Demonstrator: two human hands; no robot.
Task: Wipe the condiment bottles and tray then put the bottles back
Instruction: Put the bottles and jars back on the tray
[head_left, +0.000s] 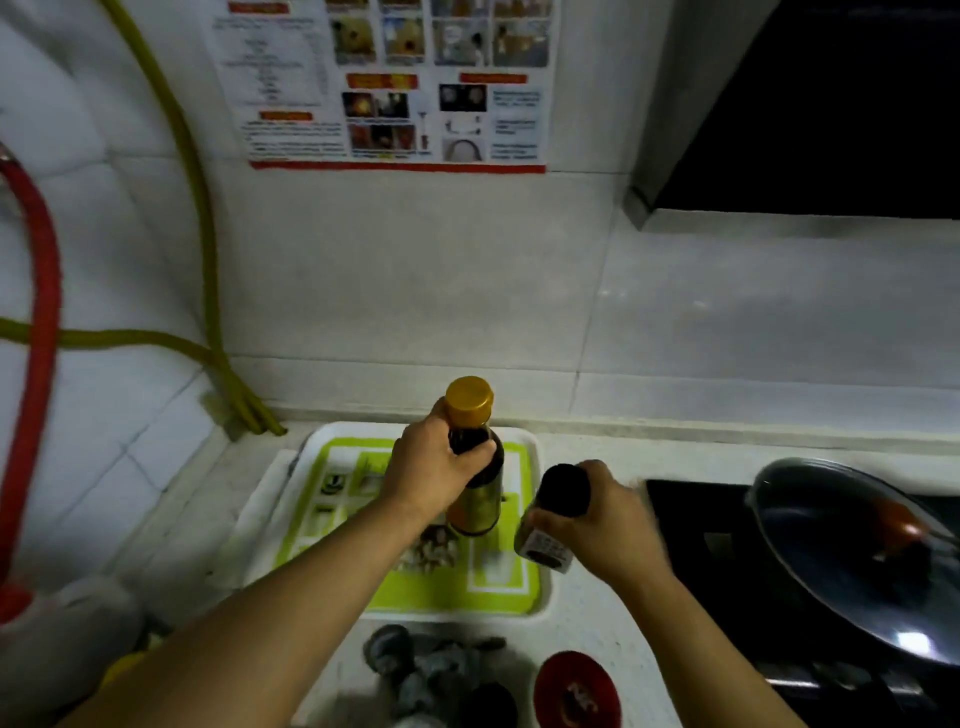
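- Head view shows you with a bottle in each of your hands, above the green and white tray that sits on the table against the tiled wall.
- Your left hand is wrapped around the neck of the tall dark bottle with the gold cap; the bottle stands upright over the middle of the tray, though whether its base touches the tray is hidden behind your wrist.
- Your right hand grips the smaller dark bottle around its upper half, tilted, just past the tray's right edge. Its pale label carries print, but it is too blurred to read.
- Holding both by the top leaves the bases free, which suits setting them down upright; judging by this, you are either lifting them off or returning them, and the frame does not settle which.
- Printed panels show on the tray's green face, along with a picture of food near the front; no wording is legible.
- A crumpled grey cloth lies on the table just in front of the tray, handy for wiping, beside a red lid.
- To your right a pan rests on the black stove.
- A poster with red headings hangs on the wall; its text is unreadable. Yellow and red hoses run down the left wall.
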